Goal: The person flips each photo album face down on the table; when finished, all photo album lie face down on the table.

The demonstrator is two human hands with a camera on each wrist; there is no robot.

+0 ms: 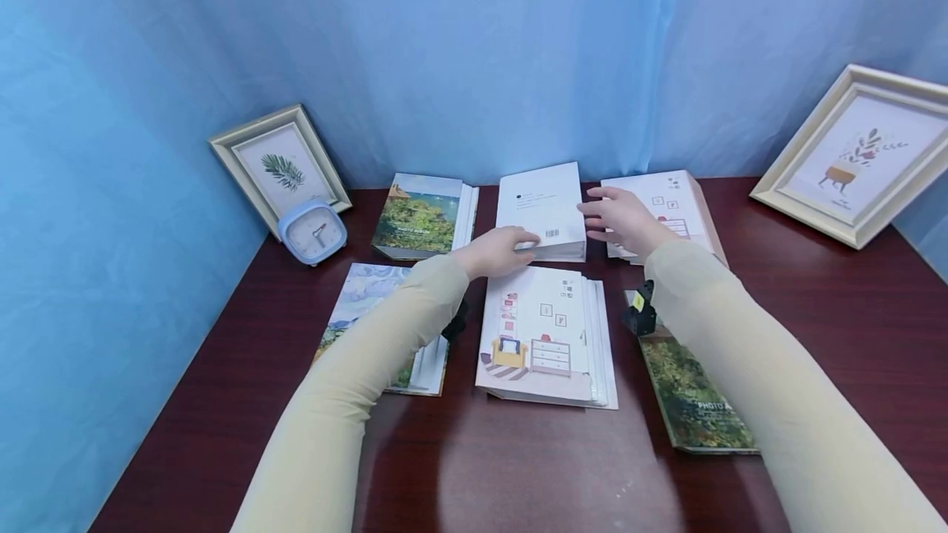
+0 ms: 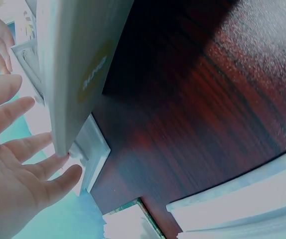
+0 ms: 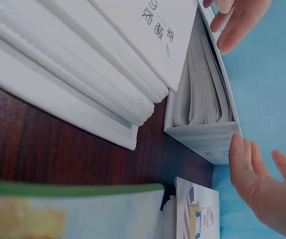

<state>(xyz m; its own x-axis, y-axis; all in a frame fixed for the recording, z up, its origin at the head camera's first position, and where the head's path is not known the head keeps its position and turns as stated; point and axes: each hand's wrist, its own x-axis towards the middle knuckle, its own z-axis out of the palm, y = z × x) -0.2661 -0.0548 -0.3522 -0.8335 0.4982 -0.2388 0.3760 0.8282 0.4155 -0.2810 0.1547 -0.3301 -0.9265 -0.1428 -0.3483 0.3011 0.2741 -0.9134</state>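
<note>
White album (image 1: 541,208) propped up between both hands: left (image 1: 498,252) and right (image 1: 620,219), fingers straight against its edges.

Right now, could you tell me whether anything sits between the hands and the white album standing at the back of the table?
Nothing visible does. The left hand touches the white album at its lower left edge; the right hand is at its right side.

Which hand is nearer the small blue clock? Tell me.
Left. The left hand rests at the near left corner of the white book, on the side of the blue clock; the right hand is at that book's right edge, farther off.
</note>
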